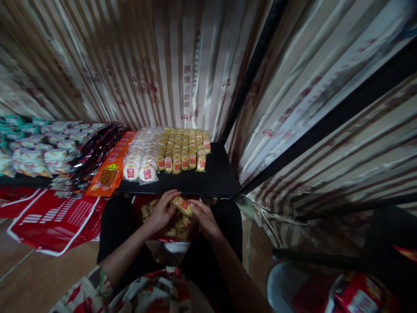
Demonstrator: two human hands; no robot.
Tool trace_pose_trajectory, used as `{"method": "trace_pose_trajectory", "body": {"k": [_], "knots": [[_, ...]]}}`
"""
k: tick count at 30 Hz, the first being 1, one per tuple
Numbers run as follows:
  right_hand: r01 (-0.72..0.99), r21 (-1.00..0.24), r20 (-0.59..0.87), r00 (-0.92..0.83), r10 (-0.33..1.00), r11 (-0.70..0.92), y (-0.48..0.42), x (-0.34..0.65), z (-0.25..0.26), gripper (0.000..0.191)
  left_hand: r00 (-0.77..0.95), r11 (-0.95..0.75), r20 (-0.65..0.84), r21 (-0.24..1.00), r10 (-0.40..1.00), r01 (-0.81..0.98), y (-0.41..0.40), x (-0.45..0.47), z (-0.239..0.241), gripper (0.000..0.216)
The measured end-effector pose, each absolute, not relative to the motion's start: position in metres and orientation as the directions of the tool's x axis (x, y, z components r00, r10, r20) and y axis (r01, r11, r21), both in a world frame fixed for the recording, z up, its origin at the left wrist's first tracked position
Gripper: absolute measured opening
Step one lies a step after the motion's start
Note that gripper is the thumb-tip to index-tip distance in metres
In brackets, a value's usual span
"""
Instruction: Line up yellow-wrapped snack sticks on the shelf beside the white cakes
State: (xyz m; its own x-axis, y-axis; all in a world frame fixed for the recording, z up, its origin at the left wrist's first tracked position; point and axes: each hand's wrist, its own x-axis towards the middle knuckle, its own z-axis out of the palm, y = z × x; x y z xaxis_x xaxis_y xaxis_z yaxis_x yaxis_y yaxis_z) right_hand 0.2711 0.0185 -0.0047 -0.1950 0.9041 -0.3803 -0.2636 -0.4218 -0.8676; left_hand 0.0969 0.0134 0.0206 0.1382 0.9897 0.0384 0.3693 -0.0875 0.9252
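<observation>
A small yellow wrapped snack pack (183, 206) with a red label is held between my two hands, one at each end. My left hand (163, 211) grips its left end, and my right hand (204, 217) pinches the right end. Just below them, between my knees, sits a red basket holding many similar yellow packs (180, 229). In front of my hands, on a black shelf (219, 174), more yellow snack packs (185, 150) stand in tight rows. A gap shows in the front row, left of its rightmost pack.
Left of the yellow rows are round white packs (139, 171), orange bags (107, 178), dark shiny packets (97, 150) and white-and-green packs (42, 150). Red shopping baskets (65, 221) sit on the floor at left. Printed curtains (182, 65) and black poles (252, 71) stand behind. A pale tub (283, 287) is lower right.
</observation>
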Motion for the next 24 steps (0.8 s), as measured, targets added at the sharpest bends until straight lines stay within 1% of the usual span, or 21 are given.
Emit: {"method": "trace_pose_trajectory", "body": {"k": [3, 5, 8, 12, 15, 17, 19, 24], "knots": [[-0.241, -0.903, -0.33, -0.14, 0.933, -0.356, 0.021, 0.273, -0.001, 0.049, 0.061, 0.073, -0.089, 0.97, 0.994, 0.233, 0.016, 0.104, 0.028, 0.055], [-0.23, -0.924, -0.29, -0.105, 0.951, -0.307, 0.022, 0.272, -0.001, 0.048, 0.026, 0.169, -0.176, 0.971, 0.984, 0.168, 0.019, 0.11, 0.033, 0.055], [-0.207, -0.944, -0.24, -0.1, 0.966, -0.256, 0.025, 0.272, -0.002, 0.048, -0.019, 0.216, -0.216, 0.956, 0.976, 0.199, 0.027, 0.118, 0.037, 0.048], [-0.15, -0.969, -0.175, -0.142, 0.974, -0.196, 0.033, 0.277, -0.002, 0.048, 0.017, 0.154, -0.166, 0.945, 0.986, 0.289, 0.037, 0.126, 0.041, 0.046], [-0.155, -0.973, -0.139, -0.189, 0.972, -0.169, 0.042, 0.284, 0.001, 0.046, 0.087, 0.106, -0.143, 0.935, 0.986, 0.34, 0.047, 0.134, 0.044, 0.045], [-0.167, -0.974, -0.119, -0.187, 0.975, -0.151, 0.048, 0.288, 0.002, 0.044, 0.114, 0.07, -0.116, 0.935, 0.987, 0.348, 0.055, 0.141, 0.046, 0.045], [-0.173, -0.977, -0.106, -0.122, 0.987, -0.127, 0.056, 0.293, 0.003, 0.043, 0.101, 0.017, -0.057, 0.933, 0.993, 0.36, 0.064, 0.15, 0.047, 0.045], [-0.191, -0.981, -0.072, 0.14, 0.988, -0.045, 0.084, 0.309, 0.005, 0.043, 0.003, -0.104, 0.117, 0.867, 0.993, 0.487, 0.083, 0.179, 0.056, 0.039]]}}
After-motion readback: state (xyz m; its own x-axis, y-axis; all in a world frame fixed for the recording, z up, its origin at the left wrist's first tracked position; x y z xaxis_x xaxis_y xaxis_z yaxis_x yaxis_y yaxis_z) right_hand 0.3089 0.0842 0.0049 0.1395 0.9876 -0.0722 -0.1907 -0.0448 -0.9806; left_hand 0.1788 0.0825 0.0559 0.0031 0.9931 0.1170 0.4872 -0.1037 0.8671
